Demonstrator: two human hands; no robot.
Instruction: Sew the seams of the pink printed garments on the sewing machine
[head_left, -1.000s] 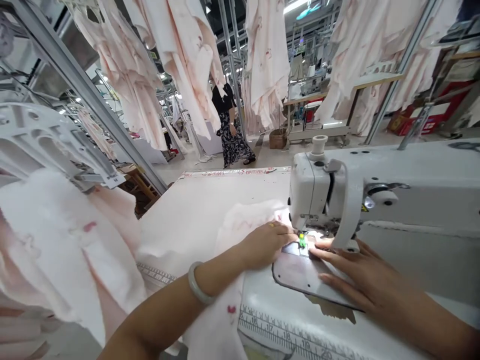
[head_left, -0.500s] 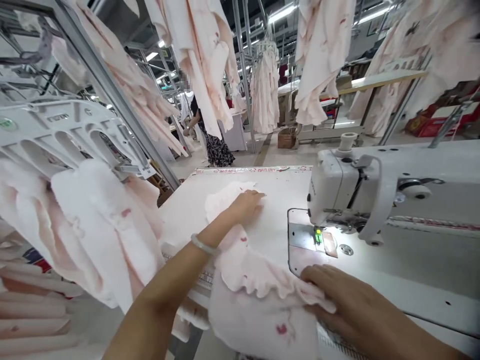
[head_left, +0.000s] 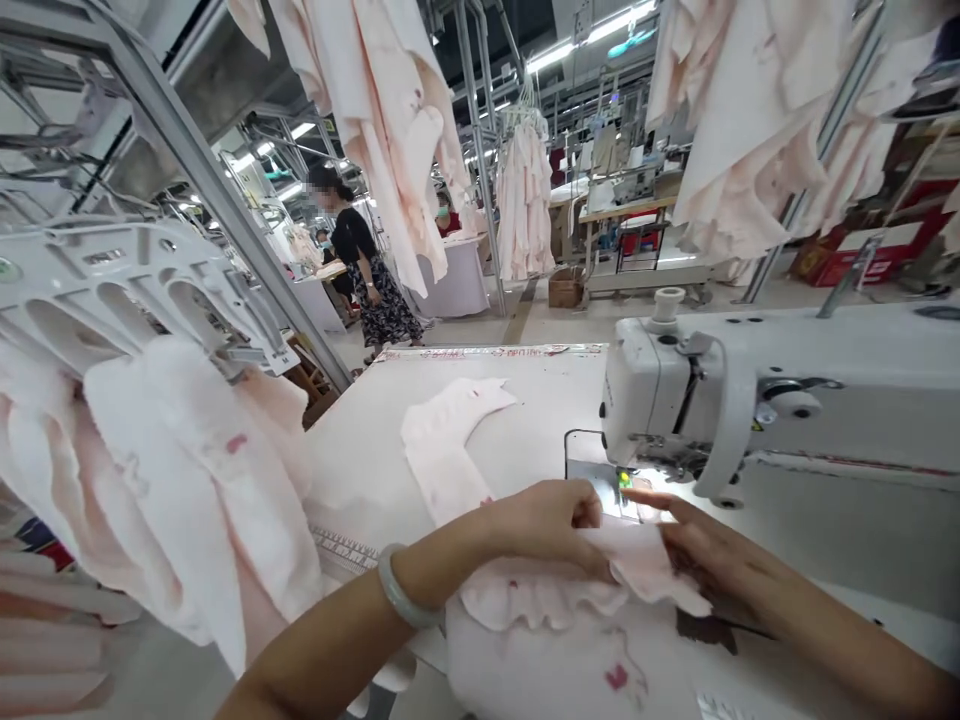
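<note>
My left hand (head_left: 551, 525), a pale bangle on its wrist, is closed in a pinch on the edge of a pale pink ruffled garment piece (head_left: 544, 605). My right hand (head_left: 709, 550) grips the same fabric's right end, its index finger stretched toward the presser foot. Both hands are just in front of the sewing machine (head_left: 675, 400) and its lit needle area. The garment piece hangs over the table's front edge and bears a small dark pink motif. A curved pale pink fabric strip (head_left: 442, 440) lies on the table left of the machine, running behind my left forearm.
A white hanger clamp (head_left: 142, 270) holds pink garments (head_left: 195, 470) close on the left, beside a slanted metal post (head_left: 217, 190). More pink pieces hang overhead. Beyond the table (head_left: 352, 440), a person (head_left: 367, 265) in a patterned skirt stands in the aisle near a cardboard box (head_left: 566, 288).
My left hand has moved from the curved strip toward the needle area and taken hold of the ruffled piece. My right hand has risen closer to the needle with the fabric. The view has shifted slightly.
</note>
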